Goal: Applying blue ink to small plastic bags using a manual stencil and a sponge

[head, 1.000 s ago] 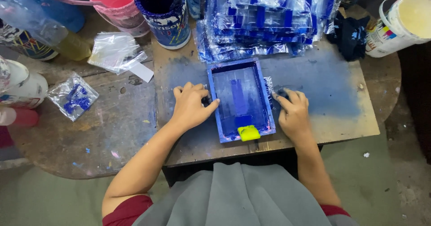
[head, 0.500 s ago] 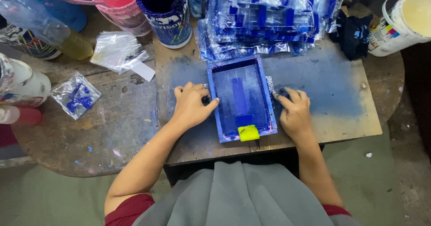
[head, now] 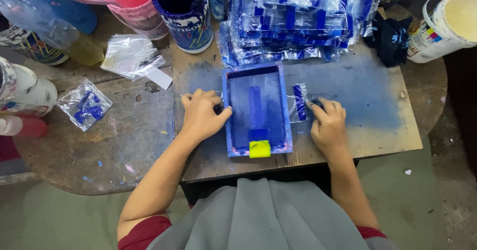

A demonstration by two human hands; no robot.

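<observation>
A small blue-framed printing screen [head: 256, 81] lies flat on a blue-stained board [head: 357, 88]. A yellow-handled squeegee [head: 259, 148] rests at its near edge. My left hand [head: 201, 115] presses on the frame's left side, thumb against the frame. My right hand [head: 326, 122] lies just right of the frame, fingertips touching a clear plastic bag with a blue stripe [head: 299, 102] that sticks out from under the screen. A heap of printed blue-striped bags [head: 293, 19] sits behind the screen.
A dark blue ink can [head: 185, 12], a pink bucket [head: 130, 4] and a plastic bottle [head: 52, 29] stand at the back left. Loose clear bags [head: 130, 56] and a blue-smeared bag [head: 87, 106] lie left. A white bucket [head: 447, 24] and dark rag [head: 390, 39] sit right.
Both hands stay beside the screen. My right hand's fingertips have shifted slightly on the striped bag at the frame's right side; nothing else has moved.
</observation>
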